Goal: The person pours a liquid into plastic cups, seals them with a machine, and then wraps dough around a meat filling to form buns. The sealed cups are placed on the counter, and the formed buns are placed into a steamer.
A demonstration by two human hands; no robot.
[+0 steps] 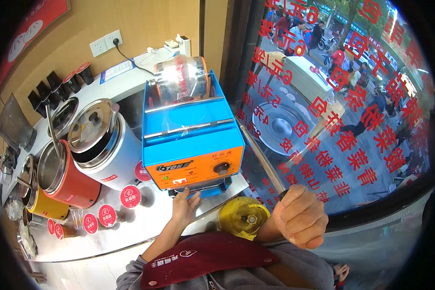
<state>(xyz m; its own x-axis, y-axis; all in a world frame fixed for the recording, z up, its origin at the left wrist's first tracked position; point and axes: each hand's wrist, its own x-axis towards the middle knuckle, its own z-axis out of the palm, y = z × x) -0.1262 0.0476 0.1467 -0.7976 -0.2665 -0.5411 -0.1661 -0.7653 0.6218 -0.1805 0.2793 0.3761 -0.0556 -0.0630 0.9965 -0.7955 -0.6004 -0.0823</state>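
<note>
Before me stands a blue cup-sealing machine (pixel 188 145) with an orange control panel, a dial and a lit green light. A roll of clear printed film (pixel 183 78) sits on its top. My right hand (pixel 300 216) is closed around the grip of the machine's metal lever (pixel 262 157), at the right side. My left hand (pixel 185 207) touches the lower front edge of the machine, its fingers apart; the cup slot beneath the panel is mostly hidden. Just left of the machine are cups with red printed sealed tops (pixel 130 197).
White, red and yellow insulated pots (pixel 107 152) with steel lids line the left of the steel counter (pixel 137 226). Dark cups (pixel 56 87) stand behind on a ledge. A yellow gas cylinder (pixel 243 217) is below right. The window (pixel 311 108) bears red writing; people are outside.
</note>
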